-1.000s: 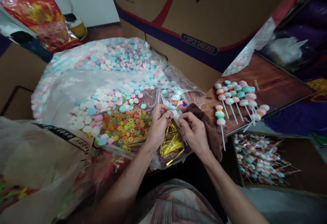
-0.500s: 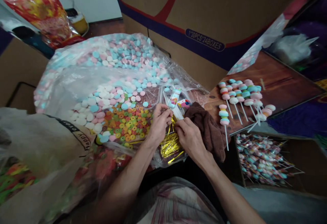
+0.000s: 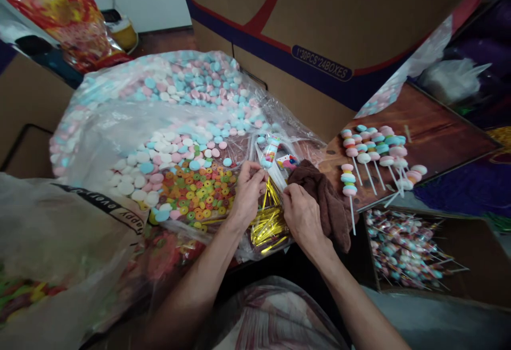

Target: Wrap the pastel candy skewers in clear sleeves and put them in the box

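Observation:
My left hand (image 3: pixel 250 190) is closed in a pinch at the lower end of a clear-wrapped candy skewer (image 3: pixel 271 150), a tilted stack of pastel candies. Beside it my right hand (image 3: pixel 300 209) has its fingers pressed together near the end of white sticks or strips (image 3: pixel 278 176); what it holds is hidden. Between and below the hands lie gold twist ties (image 3: pixel 268 227) in a clear tray or bag. Left of my left hand are ring-shaped gummies (image 3: pixel 202 190) and pink, white and blue round candies (image 3: pixel 171 153). A brown cloth (image 3: pixel 325 201) bunches up against my right hand.
Several unwrapped candy skewers (image 3: pixel 375 147) lie on the wooden table (image 3: pixel 435 131) at right. Below them stands a carton of wrapped skewers (image 3: pixel 407 249). A large cardboard box (image 3: pixel 279 9) closes off the back. Plastic bags (image 3: pixel 67 233) crowd the left; a red candy packet (image 3: pixel 59 19) stands behind.
My right hand has moved slightly right, away from my left hand, showing more gold ties between them. The wrapped skewer has shifted slightly down and left. My left hand keeps its pinch.

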Demonstrator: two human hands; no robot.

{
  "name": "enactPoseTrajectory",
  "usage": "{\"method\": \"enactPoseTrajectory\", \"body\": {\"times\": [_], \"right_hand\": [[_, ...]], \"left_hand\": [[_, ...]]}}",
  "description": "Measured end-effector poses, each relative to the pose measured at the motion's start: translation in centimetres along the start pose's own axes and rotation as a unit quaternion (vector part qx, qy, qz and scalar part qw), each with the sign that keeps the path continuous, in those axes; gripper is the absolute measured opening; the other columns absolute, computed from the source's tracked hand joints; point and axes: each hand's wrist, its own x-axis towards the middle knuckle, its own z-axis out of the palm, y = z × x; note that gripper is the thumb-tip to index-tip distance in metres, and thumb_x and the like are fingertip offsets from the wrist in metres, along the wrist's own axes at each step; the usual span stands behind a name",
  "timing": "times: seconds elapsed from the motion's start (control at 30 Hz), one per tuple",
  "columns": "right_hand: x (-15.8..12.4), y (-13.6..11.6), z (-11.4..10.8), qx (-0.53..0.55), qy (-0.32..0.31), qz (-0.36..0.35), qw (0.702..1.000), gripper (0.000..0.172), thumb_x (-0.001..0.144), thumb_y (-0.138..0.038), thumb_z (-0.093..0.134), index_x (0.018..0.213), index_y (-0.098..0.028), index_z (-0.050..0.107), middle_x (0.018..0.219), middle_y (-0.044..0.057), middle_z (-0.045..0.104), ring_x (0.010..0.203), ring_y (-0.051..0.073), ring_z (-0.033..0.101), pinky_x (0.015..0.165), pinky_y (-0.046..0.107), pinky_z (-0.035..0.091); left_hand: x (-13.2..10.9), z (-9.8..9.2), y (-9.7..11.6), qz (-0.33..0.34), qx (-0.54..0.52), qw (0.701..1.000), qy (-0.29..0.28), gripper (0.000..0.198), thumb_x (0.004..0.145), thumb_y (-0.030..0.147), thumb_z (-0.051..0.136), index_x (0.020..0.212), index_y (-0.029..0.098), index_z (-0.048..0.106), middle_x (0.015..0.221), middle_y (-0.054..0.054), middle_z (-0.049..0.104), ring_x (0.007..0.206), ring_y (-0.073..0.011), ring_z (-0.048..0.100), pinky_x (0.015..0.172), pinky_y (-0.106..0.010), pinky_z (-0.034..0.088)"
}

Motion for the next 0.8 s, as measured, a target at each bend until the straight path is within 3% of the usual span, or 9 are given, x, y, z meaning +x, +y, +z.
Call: {"method": "enactPoseTrajectory", "body": {"times": [0.2, 0.3, 0.4, 0.53, 0.67, 0.8], "right_hand": [[-0.1, -0.1, -0.4, -0.008, -0.028, 0.028, 0.999, 0.018, 0.098, -0.014, 0.042, 0.092, -0.014, 0.059, 0.089, 0.01, 0.066, 0.069, 0.017, 0.06, 0.053, 0.028, 0.025], [-0.1, -0.2, -0.4, 0.007, 0.006, 0.047, 0.999, 0.014, 0.097, -0.014, 0.045, 0.099, -0.012, 0.059, 0.094, 0.011, 0.066, 0.071, 0.017, 0.06, 0.054, 0.027, 0.028], [-0.2, -0.5, -0.3, 0.02, 0.044, 0.018, 0.999, 0.018, 0.096, -0.02, 0.05, 0.11, -0.014, 0.059, 0.1, 0.011, 0.063, 0.076, 0.018, 0.062, 0.053, 0.026, 0.031], [-0.2, -1.6, 0.5, -0.023, 0.009, -0.028, 0.999, 0.016, 0.097, -0.027, 0.051, 0.1, -0.018, 0.063, 0.097, 0.009, 0.063, 0.071, 0.018, 0.063, 0.05, 0.026, 0.029], [0.2, -2.4, 0.9, -0.062, -0.018, 0.001, 0.998, 0.016, 0.096, -0.017, 0.046, 0.098, -0.015, 0.062, 0.092, 0.011, 0.065, 0.065, 0.018, 0.063, 0.05, 0.027, 0.029], [0.7, -1.9, 0.1, 0.035, -0.017, 0.018, 0.999, 0.014, 0.096, -0.021, 0.048, 0.093, -0.017, 0.062, 0.083, 0.008, 0.068, 0.066, 0.018, 0.063, 0.054, 0.027, 0.031]], "left_hand": [[0.0, 0.0, 0.1, -0.003, -0.009, 1.0, 0.004, 0.019, 0.076, 0.021, 0.062, 0.083, 0.021, 0.045, 0.065, 0.005, 0.051, 0.046, -0.0028, 0.033, 0.045, -0.015, 0.023], [0.0, -0.1, 0.2, -0.003, -0.015, 1.0, 0.01, 0.019, 0.075, 0.021, 0.062, 0.082, 0.021, 0.044, 0.065, 0.005, 0.051, 0.047, -0.0032, 0.034, 0.046, -0.016, 0.023], [0.0, -0.1, 0.3, -0.002, -0.02, 1.0, 0.017, 0.02, 0.074, 0.021, 0.062, 0.083, 0.021, 0.044, 0.064, 0.005, 0.051, 0.048, -0.0036, 0.035, 0.046, -0.016, 0.024], [0.0, -0.2, 0.4, 0.005, -0.023, 0.999, 0.025, 0.02, 0.074, 0.02, 0.062, 0.083, 0.021, 0.044, 0.062, 0.006, 0.051, 0.047, -0.0036, 0.034, 0.046, -0.015, 0.024], [0.0, -0.2, 0.4, 0.001, -0.028, 0.999, 0.028, 0.021, 0.074, 0.019, 0.062, 0.083, 0.021, 0.043, 0.062, 0.006, 0.052, 0.046, -0.003, 0.035, 0.046, -0.015, 0.024], [0.0, -0.3, 0.4, -0.002, -0.037, 0.999, 0.025, 0.021, 0.075, 0.02, 0.062, 0.084, 0.021, 0.043, 0.063, 0.006, 0.052, 0.045, -0.0024, 0.034, 0.046, -0.015, 0.024]]}}
